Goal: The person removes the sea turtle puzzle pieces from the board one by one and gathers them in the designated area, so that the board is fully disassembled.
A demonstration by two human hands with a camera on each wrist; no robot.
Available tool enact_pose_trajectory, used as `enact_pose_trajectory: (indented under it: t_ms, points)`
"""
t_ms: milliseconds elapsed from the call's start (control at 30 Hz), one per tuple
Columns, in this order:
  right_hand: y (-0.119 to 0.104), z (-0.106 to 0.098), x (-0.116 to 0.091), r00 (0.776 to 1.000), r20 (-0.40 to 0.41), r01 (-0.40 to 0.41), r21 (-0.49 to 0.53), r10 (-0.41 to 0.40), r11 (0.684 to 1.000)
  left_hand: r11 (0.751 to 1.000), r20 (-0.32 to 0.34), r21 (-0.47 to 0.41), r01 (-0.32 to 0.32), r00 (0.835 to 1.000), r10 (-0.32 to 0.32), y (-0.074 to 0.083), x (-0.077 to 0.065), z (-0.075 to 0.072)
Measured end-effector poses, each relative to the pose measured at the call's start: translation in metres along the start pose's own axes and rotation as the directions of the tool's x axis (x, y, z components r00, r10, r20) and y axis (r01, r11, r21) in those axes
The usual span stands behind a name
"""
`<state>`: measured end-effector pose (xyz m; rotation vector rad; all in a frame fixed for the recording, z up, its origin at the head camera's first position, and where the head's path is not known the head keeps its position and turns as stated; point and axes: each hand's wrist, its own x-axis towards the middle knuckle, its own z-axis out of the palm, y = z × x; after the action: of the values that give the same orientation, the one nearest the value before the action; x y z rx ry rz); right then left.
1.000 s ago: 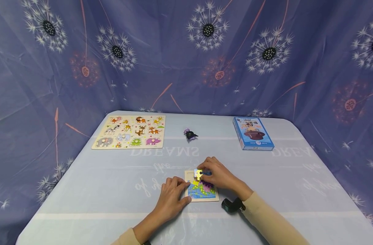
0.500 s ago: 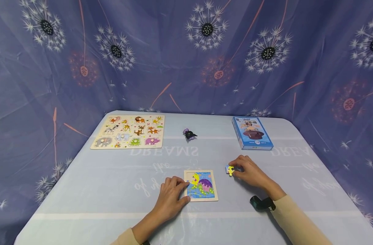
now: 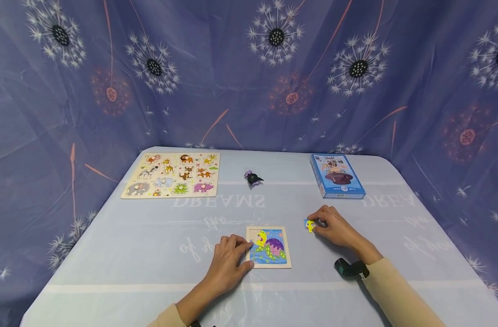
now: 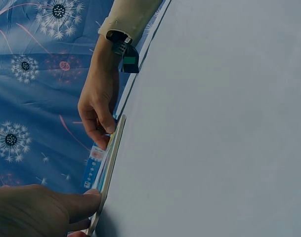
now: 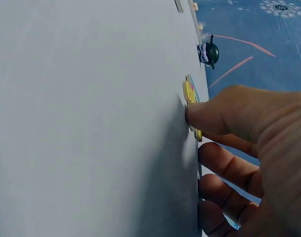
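A small wooden jigsaw puzzle (image 3: 268, 266) lies flat in front of me, showing a yellow, purple and green picture in a pale frame. Its upper left part is a bare pale slot. My left hand (image 3: 226, 263) rests at its left edge, index finger and thumb touching the frame; in the left wrist view, that thumb (image 4: 83, 203) lies along the edge. To the right of the puzzle, my right hand (image 3: 334, 229) pinches a yellow and blue jigsaw piece (image 3: 310, 225) between thumb and index finger. In the right wrist view, the piece (image 5: 192, 91) is close over the table, its other fingers loosely bent.
At the back left lies an animal peg puzzle board (image 3: 171, 176). A small black and purple object (image 3: 253, 178) sits at the back middle. A blue box (image 3: 338, 177) lies at the back right. Behind the white table (image 3: 122, 263) hangs a dandelion-print curtain (image 3: 216, 68).
My right hand has moved right, off the puzzle, carrying the jigsaw piece, which has since turned slightly in its fingers. My left hand has stayed at the puzzle's edge.
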<state>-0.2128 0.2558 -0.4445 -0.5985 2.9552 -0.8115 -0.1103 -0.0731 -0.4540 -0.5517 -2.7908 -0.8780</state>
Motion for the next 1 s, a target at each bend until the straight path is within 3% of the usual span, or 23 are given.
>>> enact_pose_trajectory:
  t_ms: [367, 600, 767, 1000]
  points:
    - [-0.016, 0.001, 0.001, 1.0, -0.007, -0.005, 0.007, 0.005, 1.0, 0.999, -0.017, -0.024, -0.024, 1.0, 0.024, 0.006, 0.003, 0.0]
    - [-0.043, 0.013, 0.009, 0.995, 0.024, 0.101, -0.012, -0.101, 0.995, 0.999, 0.011, -0.039, -0.036, 0.999, 0.037, 0.017, 0.01, 0.008]
    - [-0.059, 0.022, 0.016, 0.986, 0.074, 0.151, -0.006, -0.15, 0.989, 0.999, 0.018, -0.001, -0.036, 0.999, 0.036, 0.018, 0.011, 0.013]
    - [-0.078, 0.032, 0.029, 0.953, 0.158, 0.258, 0.025, -0.259, 0.966, 0.998, 0.027, 0.025, -0.049, 0.998, 0.048, 0.017, 0.011, 0.014]
